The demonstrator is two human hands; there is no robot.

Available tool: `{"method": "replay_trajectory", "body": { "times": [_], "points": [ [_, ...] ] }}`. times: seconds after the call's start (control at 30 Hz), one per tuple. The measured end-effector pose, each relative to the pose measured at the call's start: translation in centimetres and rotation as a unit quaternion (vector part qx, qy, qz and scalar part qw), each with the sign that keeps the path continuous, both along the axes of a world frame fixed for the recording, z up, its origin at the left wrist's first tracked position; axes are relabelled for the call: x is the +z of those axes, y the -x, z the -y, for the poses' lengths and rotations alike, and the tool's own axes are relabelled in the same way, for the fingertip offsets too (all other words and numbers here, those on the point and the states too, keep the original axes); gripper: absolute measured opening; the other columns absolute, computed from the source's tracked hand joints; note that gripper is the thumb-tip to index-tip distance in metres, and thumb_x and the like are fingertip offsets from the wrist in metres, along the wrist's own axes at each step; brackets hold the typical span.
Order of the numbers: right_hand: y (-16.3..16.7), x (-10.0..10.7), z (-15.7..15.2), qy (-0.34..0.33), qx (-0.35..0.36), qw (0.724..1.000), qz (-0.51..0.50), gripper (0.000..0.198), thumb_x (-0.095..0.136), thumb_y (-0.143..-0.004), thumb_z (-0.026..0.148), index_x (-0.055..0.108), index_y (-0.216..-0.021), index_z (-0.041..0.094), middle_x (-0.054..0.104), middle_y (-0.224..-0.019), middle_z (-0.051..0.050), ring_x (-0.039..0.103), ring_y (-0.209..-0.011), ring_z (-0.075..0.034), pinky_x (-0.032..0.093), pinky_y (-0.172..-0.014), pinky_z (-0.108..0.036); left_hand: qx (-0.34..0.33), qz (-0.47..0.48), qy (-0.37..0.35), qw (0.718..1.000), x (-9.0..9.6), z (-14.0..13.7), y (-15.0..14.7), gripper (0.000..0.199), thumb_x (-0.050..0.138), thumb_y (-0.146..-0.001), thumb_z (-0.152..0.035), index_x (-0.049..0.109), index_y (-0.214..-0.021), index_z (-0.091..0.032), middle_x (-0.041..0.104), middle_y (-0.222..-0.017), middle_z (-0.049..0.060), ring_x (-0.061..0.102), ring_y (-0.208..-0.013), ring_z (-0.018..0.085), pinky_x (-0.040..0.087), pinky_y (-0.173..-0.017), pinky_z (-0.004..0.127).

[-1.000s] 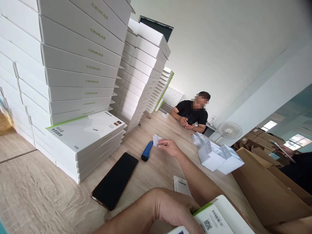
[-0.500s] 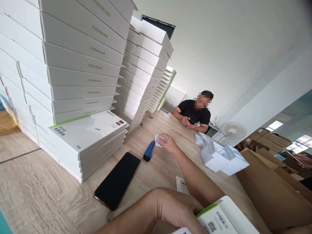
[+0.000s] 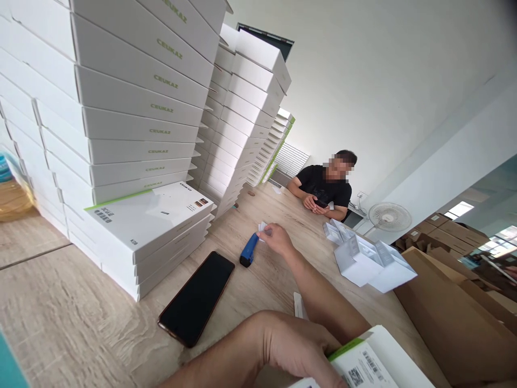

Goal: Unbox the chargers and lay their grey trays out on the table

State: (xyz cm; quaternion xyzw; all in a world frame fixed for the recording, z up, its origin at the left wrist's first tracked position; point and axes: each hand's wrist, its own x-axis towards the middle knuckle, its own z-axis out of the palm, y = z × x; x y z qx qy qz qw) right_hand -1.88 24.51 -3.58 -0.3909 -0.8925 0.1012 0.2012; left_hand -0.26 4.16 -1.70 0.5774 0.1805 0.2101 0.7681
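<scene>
Head view: far left, a tall stack of white boxes (image 3: 141,108) stands on the wooden table (image 3: 44,302), with a low pile (image 3: 151,218) by it. Next lie a black phone (image 3: 196,299) and a blue tool (image 3: 249,250). Just past the tool are small white papers (image 3: 262,227). The right hand (image 3: 278,238) has its fingers pinched on them; a second ago those fingers were spread out. The left hand (image 3: 297,345) is clamped on a white box (image 3: 365,361) with a green edge, low down. A white packet (image 3: 298,304) now hides more behind the right arm. Farther right sit white trays (image 3: 359,264).
</scene>
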Motion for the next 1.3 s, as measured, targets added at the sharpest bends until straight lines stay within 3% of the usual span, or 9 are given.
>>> {"method": "replay_trajectory", "body": {
  "times": [0.13,0.3,0.47,0.6,0.8,0.9,1.03,1.2,1.3],
  "points": [
    [1.1,0.0,0.2,-0.021,-0.051,0.998,0.021,0.025,0.067,-0.077,0.044,0.069,-0.08,0.02,0.072,-0.089,-0.01,0.065,-0.084,-0.024,0.043,-0.068,-0.029,-0.003,0.01,-0.016,1.0,0.5,0.0,0.1,0.076,0.089,-0.048,-0.035,0.068,-0.115,-0.005,0.065,-0.08,-0.001,0.066,-0.097,0.027,0.051,-0.089,0.036],
    [1.1,0.9,0.5,-0.024,-0.06,0.996,0.06,0.017,0.057,-0.081,0.029,0.069,-0.074,0.02,0.073,-0.078,-0.006,0.065,-0.072,-0.019,0.038,-0.06,-0.027,-0.006,0.029,-0.012,0.999,0.0,-0.1,-0.1,0.074,0.089,-0.049,-0.035,0.068,-0.115,-0.007,0.062,-0.075,-0.003,0.067,-0.091,0.024,0.052,-0.087,0.036],
    [1.0,1.5,2.0,-0.043,-0.043,0.993,0.104,0.017,0.056,-0.082,0.025,0.069,-0.072,0.021,0.074,-0.079,-0.008,0.066,-0.076,-0.021,0.039,-0.064,-0.027,-0.016,0.025,-0.014,0.999,0.3,0.0,0.1,0.075,0.087,-0.052,-0.033,0.066,-0.118,-0.004,0.066,-0.082,0.0,0.064,-0.109,0.033,0.05,-0.094,0.04],
    [1.6,1.2,3.3,-0.051,-0.065,0.99,0.11,0.01,0.061,-0.078,0.023,0.07,-0.079,0.018,0.074,-0.082,-0.01,0.067,-0.082,-0.025,0.042,-0.07,-0.029,-0.018,0.0,-0.021,1.0,1.3,0.6,0.8,0.08,0.085,-0.051,-0.022,0.061,-0.126,-0.002,0.071,-0.103,0.005,0.055,-0.124,0.037,0.045,-0.102,0.043],
    [1.5,1.8,3.4,-0.036,-0.131,0.991,0.018,0.008,0.062,-0.075,0.021,0.069,-0.077,0.02,0.073,-0.077,-0.008,0.068,-0.081,-0.024,0.045,-0.073,-0.03,-0.013,-0.001,0.013,1.0,1.8,1.2,1.5,0.086,0.086,-0.04,-0.016,0.064,-0.122,-0.003,0.069,-0.119,0.008,0.053,-0.125,0.037,0.044,-0.104,0.04],
    [-1.1,3.2,3.0,-0.035,-0.164,0.982,-0.083,0.012,0.056,-0.077,0.021,0.068,-0.078,0.019,0.073,-0.08,-0.009,0.068,-0.082,-0.024,0.046,-0.076,-0.032,-0.003,0.004,0.02,1.0,1.9,1.5,1.8,0.081,0.089,-0.036,-0.018,0.071,-0.114,-0.009,0.07,-0.118,0.007,0.056,-0.123,0.038,0.045,-0.104,0.043],
    [-7.9,5.2,4.1,-0.02,-0.169,0.956,-0.239,0.021,0.049,-0.081,0.032,0.064,-0.084,0.017,0.073,-0.085,-0.009,0.067,-0.08,-0.022,0.05,-0.075,-0.032,0.034,-0.006,0.017,0.999,2.7,2.2,2.5,0.068,0.089,-0.036,-0.028,0.076,-0.102,-0.013,0.076,-0.101,0.008,0.063,-0.113,0.041,0.047,-0.1,0.048],
    [-18.3,6.1,10.0,-0.02,-0.196,0.899,-0.391,0.036,0.053,-0.08,0.051,0.06,-0.084,0.016,0.068,-0.074,-0.006,0.063,-0.065,-0.019,0.05,-0.061,-0.031,0.113,0.038,-0.046,0.992,5.0,3.1,4.1,0.047,0.081,-0.051,-0.03,0.076,-0.096,-0.016,0.077,-0.089,0.003,0.069,-0.083,0.023,0.054,-0.071,0.027],
    [-23.0,5.9,14.1,-0.054,-0.242,0.849,-0.467,0.038,0.056,-0.082,0.053,0.059,-0.087,0.016,0.066,-0.075,-0.004,0.059,-0.064,-0.017,0.048,-0.059,-0.029,0.198,0.018,-0.141,0.97,6.4,3.6,5.0,0.04,0.073,-0.07,-0.028,0.07,-0.109,-0.019,0.076,-0.095,0.001,0.068,-0.087,0.02,0.053,-0.074,0.026]
  ]
}}
